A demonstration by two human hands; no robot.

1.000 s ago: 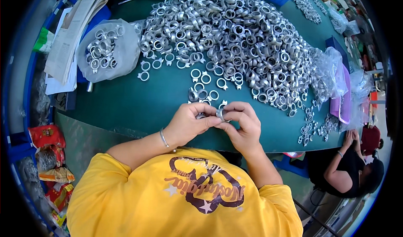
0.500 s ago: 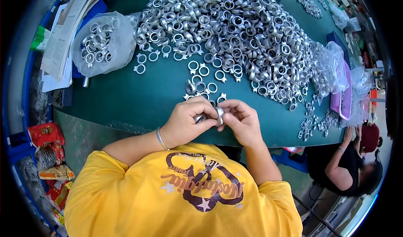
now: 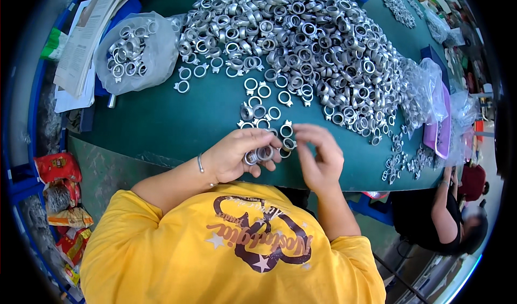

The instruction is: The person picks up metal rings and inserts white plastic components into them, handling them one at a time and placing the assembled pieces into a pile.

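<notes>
Two silver metal rings [image 3: 264, 153] lie in my left hand [image 3: 237, 152], which is curled around them with the palm side showing. Beside it on the right, my right hand [image 3: 322, 158] has its thumb and fingers apart, somewhat blurred, with nothing seen between them. Close to its fingertips, loose rings [image 3: 286, 130] with small lugs rest on the green tabletop [image 3: 151, 121]. More loose rings [image 3: 259, 112] are scattered just beyond my left hand.
A large heap of similar rings [image 3: 323, 51] covers the far middle of the table. At the left, a plastic bag [image 3: 164, 61] holds more rings, next to stacked papers [image 3: 81, 45]. A purple tray [image 3: 442, 126] and plastic bags stand at the right; a person [image 3: 431, 218] sits beyond.
My hands, together at one ring before, have parted. My right hand has moved right and opened; my left has turned, showing the rings in it. Rings near my right fingertips are now uncovered.
</notes>
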